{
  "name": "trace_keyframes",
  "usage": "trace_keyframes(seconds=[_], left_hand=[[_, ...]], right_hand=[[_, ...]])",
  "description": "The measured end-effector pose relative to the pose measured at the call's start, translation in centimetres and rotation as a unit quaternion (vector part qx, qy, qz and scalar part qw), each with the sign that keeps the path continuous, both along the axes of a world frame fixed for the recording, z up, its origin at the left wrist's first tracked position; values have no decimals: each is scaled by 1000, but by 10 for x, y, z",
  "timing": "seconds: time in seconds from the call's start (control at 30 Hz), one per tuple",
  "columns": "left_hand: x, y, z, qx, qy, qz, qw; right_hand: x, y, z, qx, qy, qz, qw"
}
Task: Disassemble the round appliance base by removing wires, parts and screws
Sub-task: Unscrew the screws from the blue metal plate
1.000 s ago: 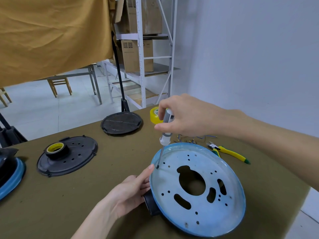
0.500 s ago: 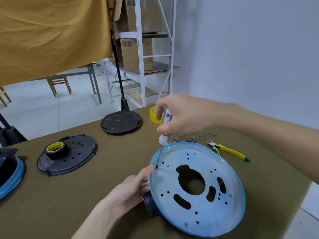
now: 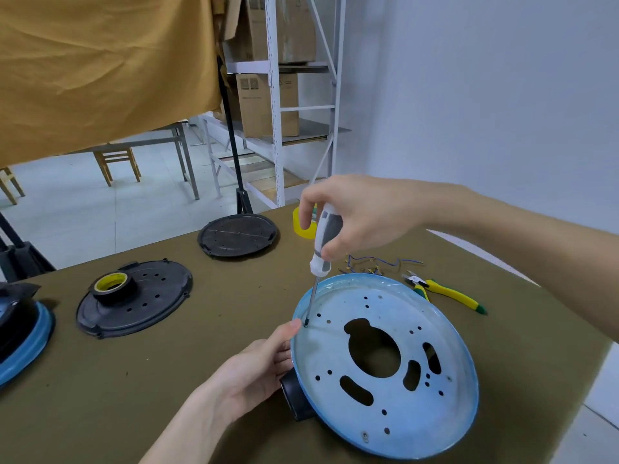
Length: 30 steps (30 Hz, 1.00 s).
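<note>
The round light-blue appliance base lies tilted on the olive table, its perforated metal face up, a black part under its left edge. My left hand grips that left rim, thumb on the edge. My right hand holds a grey-and-white screwdriver nearly upright; its tip sits in a hole near the base's left rim, beside my thumb.
Removed wires and small parts lie behind the base, with yellow-green cutters to the right. A yellow tape roll, two black round covers, one carrying a tape roll, and another blue base sit leftward.
My right hand with the screwdriver has lifted slightly and turned a little; the tip stays in the same hole. My left hand keeps its grip on the rim.
</note>
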<state>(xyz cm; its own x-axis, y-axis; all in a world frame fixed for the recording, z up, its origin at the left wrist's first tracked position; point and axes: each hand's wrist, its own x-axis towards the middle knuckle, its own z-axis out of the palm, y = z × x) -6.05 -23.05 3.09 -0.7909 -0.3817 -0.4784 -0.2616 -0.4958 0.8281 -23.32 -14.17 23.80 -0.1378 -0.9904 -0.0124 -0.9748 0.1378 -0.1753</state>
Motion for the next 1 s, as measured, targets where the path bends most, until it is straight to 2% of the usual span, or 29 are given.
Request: trace_keyframes(seconds=[0.17,0.3,0.37,0.5,0.67,0.73,0.9,0.93,1.0], left_hand=[[2,1,1,0,13,-16,1000],[3,1,2,1,18,-18,1000],[3,2,3,0,20,-17,1000],[2,3,2,-2,26,-9,1000],[2,3,3,0,26,-3,1000],[2,3,2,-1,24,-4,1000],[2,2,2,-9,28,-8,1000],[2,2,1,-11,29,-9,999],[1,2,1,-12,26,-9,1000]], right_hand=[[-1,-3,-17,-82,70,-54,993],[2,2,-7,-49,-27,7,998],[4,4,-6,-40,-28,7,999],[6,5,-16,-83,132,-64,986],[6,7,-2,-21,-1,30,999],[4,9,1,14,-26,55,998],[3,8,-10,-42,99,-36,994],[3,6,-12,-55,103,-30,993],[4,6,-9,-44,46,16,998]])
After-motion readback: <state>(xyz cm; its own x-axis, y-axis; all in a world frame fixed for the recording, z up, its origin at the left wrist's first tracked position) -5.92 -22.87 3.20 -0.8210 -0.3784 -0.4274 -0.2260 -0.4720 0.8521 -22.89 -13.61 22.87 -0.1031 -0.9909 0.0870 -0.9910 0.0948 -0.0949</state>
